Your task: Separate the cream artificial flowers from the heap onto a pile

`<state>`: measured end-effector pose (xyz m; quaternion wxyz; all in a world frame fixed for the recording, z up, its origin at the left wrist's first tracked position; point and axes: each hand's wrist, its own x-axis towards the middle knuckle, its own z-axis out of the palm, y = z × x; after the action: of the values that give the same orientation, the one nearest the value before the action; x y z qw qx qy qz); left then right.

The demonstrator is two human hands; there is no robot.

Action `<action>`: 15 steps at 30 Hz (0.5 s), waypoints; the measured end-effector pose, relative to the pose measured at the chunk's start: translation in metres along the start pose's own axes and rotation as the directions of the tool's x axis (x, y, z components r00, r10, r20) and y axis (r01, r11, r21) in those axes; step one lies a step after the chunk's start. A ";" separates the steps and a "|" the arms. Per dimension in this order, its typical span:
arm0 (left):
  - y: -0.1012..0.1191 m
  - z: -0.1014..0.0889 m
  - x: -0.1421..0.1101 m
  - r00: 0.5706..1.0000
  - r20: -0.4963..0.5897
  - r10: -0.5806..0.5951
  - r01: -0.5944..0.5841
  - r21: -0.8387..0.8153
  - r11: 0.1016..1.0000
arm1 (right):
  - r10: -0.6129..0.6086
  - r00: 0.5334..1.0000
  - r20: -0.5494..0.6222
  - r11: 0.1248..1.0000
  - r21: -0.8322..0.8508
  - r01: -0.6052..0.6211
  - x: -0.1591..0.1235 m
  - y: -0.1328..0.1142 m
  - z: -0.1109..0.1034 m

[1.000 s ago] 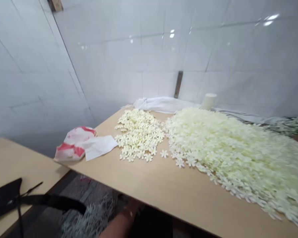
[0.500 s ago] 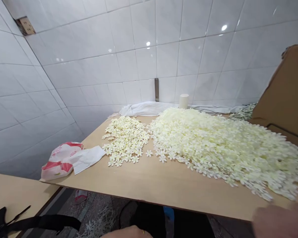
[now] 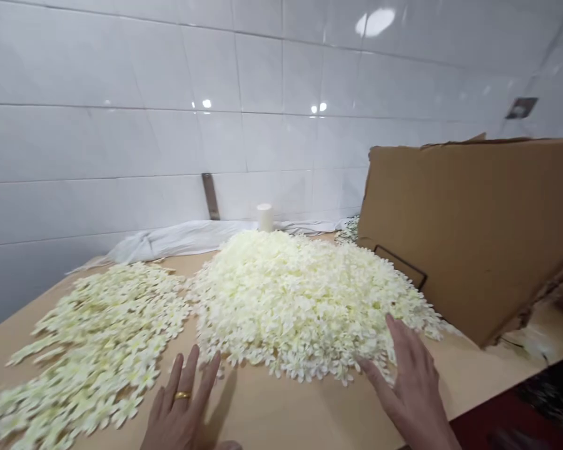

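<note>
A big mound of pale cream artificial flower heads (image 3: pixel 291 294) covers the middle of the wooden table (image 3: pixel 319 406). To its left lies a smaller, flatter pile of similar flower heads (image 3: pixel 107 337). My left hand (image 3: pixel 181 403), with a gold ring on one finger, is over the table between the two piles, fingers spread and holding nothing. At the right front edge of the mound is my right hand (image 3: pixel 410 381), thumb and fingers apart, its fingertips next to the flowers. Whether those fingertips touch them I cannot tell.
A large cardboard box (image 3: pixel 469 231) stands on the right, with a dark wire frame (image 3: pixel 401 265) against it. Behind the mound is a whitish cylinder (image 3: pixel 265 217). White cloth or plastic (image 3: pixel 178 240) runs along the tiled wall (image 3: pixel 272 144).
The view has swung right and come closer to the mound. Both hands have risen from the bottom edge to over the table, fingers spread. The red-and-white bag has left the view.
</note>
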<state>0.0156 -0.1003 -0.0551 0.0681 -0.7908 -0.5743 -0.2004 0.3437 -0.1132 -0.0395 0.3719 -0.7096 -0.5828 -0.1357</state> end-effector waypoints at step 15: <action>0.059 0.036 0.103 0.968 0.205 -0.142 0.148 -0.013 0.989 | 0.117 0.955 0.273 0.969 -0.242 -0.050 0.059 0.044 0.077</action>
<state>0.1059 -0.0167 -0.0402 -0.0171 -0.7640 -0.6316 -0.1310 0.3826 -0.0194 -0.0720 0.2038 -0.7845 -0.5796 -0.0836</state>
